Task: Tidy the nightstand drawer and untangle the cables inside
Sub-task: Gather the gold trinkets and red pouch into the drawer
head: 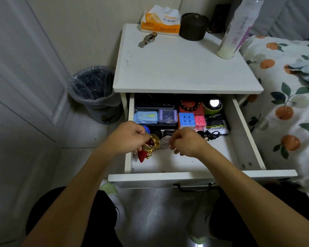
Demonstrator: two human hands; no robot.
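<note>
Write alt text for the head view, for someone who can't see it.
Both hands work over an open white nightstand drawer: the left hand holds a red-and-gold pouch, and the right hand pinches a white cable. Small boxes and a puzzle cube fill the drawer's back.
</note>
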